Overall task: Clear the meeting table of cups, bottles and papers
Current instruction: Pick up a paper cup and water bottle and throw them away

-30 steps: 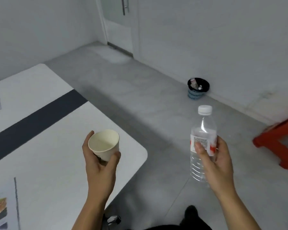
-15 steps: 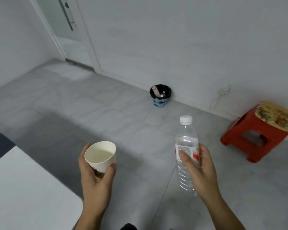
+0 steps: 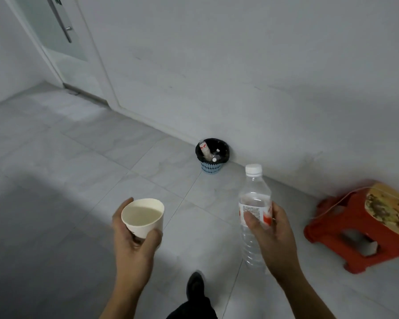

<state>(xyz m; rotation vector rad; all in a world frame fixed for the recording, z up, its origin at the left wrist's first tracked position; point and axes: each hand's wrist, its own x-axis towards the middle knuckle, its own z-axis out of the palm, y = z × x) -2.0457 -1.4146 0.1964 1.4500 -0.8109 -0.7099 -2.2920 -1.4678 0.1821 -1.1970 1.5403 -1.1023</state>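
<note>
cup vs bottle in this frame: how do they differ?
The paper cup is short, opaque white and open-topped; the water bottle is tall, clear plastic and closed with a white cap. The left hand grips the paper cup; the right hand grips the water bottle at its red-and-white label. Both are held roughly upright above the floor.

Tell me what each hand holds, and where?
Left hand grips the paper cup round its base; right hand grips the water bottle at its label.
</note>
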